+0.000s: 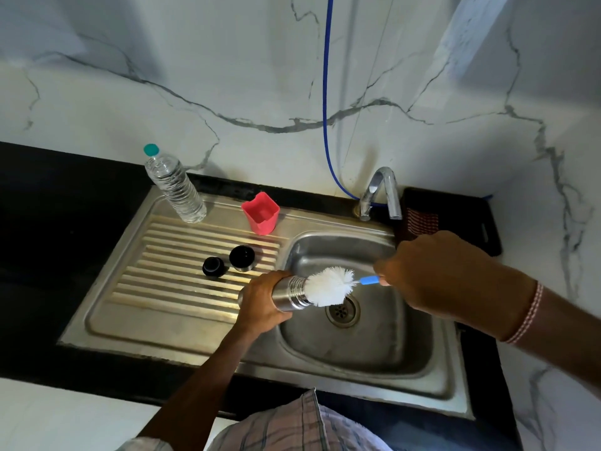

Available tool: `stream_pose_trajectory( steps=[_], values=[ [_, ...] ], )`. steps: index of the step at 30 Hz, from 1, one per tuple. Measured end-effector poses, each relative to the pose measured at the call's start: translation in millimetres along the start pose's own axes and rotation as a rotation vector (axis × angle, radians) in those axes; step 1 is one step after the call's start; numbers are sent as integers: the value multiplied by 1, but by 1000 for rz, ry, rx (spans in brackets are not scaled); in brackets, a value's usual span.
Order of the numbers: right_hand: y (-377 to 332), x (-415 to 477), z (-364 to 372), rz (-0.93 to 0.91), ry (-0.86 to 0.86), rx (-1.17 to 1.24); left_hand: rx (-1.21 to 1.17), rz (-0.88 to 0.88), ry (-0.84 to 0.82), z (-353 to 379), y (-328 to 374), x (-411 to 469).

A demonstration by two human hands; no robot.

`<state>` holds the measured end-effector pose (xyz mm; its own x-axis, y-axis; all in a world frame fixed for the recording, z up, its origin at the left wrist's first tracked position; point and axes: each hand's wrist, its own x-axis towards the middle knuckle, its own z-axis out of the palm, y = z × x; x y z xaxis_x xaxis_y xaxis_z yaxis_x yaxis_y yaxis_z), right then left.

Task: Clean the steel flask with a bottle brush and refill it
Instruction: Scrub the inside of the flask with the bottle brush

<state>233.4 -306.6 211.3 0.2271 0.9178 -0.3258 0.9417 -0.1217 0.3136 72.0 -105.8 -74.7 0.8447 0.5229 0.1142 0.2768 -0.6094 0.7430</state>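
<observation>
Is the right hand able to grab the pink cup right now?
Probably not right away. The right hand grips the bottle brush at the mouth of the steel flask, so it is busy. Nothing stands between it and the pink cup, though.

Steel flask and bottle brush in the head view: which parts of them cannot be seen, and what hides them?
1. Head view: the left hand gripping the steel flask hides much of its body.
2. Head view: the white bristles of the bottle brush cover the flask's mouth and inside.
3. Head view: only a short blue piece of the brush's handle shows; the right hand hides the rest.
</observation>
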Motion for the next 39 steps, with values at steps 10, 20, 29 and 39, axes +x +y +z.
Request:
stream_pose_trajectory(
  steps=[10,20,29,39],
  values=[
    [-4,26,13,12,54,62,-64,-48,22,-1,-2,2],
    [-45,64,38,17,-281,381,26,-17,11,0,0,0],
    [-43,62,36,40,-392,478,28,6,-16,4,5,-1],
    [4,32,0,15,-305,306,19,-2,13,-3,-5,-1]
  ],
)
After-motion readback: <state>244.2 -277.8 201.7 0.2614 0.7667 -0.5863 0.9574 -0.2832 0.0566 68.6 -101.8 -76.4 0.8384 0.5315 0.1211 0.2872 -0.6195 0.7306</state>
